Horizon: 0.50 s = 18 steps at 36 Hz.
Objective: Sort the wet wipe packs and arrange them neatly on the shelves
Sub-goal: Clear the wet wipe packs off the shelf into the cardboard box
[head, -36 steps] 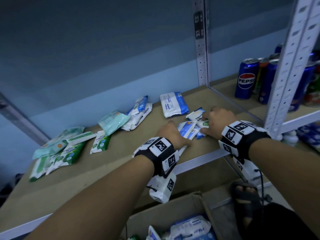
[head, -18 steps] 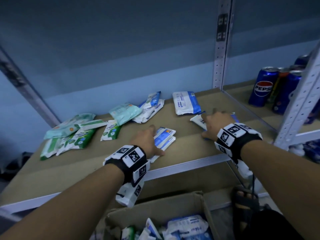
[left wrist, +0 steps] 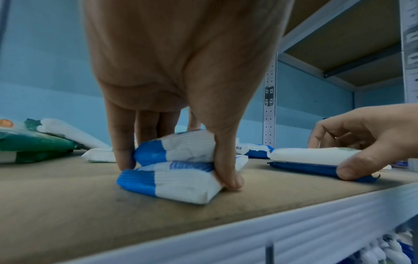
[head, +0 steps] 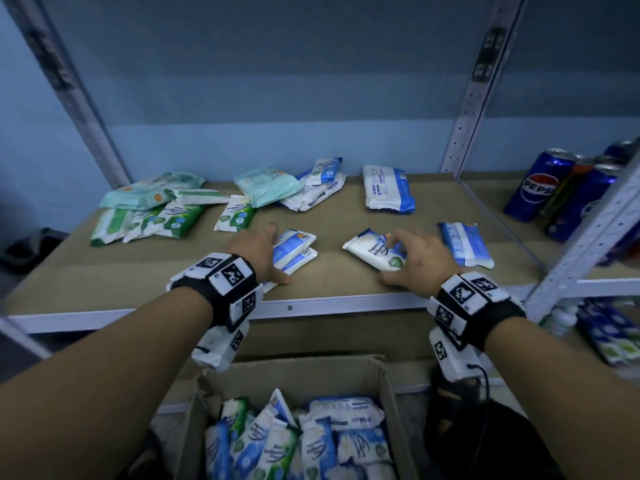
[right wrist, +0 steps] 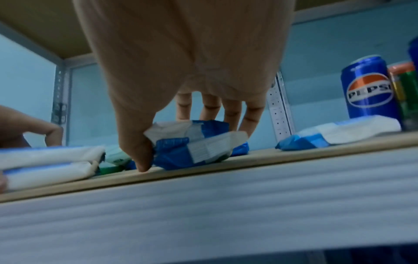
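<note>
Box (head: 391,410) cut off below

The blue can (head: 536,187) right of the right hand's fingers (head: 403,237) reads "PEPSI"; pack print under them is illegible.

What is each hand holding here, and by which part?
Left hand grips two stacked blue-white packs by their long sides; right hand grips another blue-white pack likewise.

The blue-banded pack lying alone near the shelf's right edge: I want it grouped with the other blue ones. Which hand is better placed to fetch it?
Right. The right hand sits right beside that lone pack, though it holds a white pack. The left hand grips the two-pack stack farther left.
</note>
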Tool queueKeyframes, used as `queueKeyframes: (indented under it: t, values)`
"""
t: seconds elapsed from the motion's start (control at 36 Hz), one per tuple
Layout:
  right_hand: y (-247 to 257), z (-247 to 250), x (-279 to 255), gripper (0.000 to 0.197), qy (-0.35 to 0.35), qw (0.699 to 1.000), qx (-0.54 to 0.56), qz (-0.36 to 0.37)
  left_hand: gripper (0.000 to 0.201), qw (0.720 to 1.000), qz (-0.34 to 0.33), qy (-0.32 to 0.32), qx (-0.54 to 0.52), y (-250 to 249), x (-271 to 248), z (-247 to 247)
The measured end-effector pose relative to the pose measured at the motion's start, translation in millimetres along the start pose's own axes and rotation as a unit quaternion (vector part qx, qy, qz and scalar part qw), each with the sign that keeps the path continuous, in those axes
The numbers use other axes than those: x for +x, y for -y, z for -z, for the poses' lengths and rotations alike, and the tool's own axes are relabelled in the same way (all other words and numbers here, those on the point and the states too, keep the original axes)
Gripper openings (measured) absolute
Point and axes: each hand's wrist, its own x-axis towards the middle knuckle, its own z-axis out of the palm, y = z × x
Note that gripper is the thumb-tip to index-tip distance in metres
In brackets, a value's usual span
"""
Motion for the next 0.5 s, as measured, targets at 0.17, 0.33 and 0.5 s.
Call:
queueKeyframes:
  t: [0.17,0.33,0.5]
  values:
    - [8.2,-19.9,-14.6,0.049,-0.053,0.997,0.052,-0.037,0.071,0.997,-0.008,-0.039,-0.059,17.2,-17.1,-12.7]
    - [20.9,-19.8,-36.0,0.044,-0.059,0.996,0.069,0.006,0.064,0.990,-0.028,-0.076,-0.117,32.0,-48.2,-23.0]
    - [36.7,-37.5,-79.8,0.047,-0.078,0.983,0.148,0.078,0.059,0.980,-0.070,-0.121,-0.142,48.8,-89.3,-43.0]
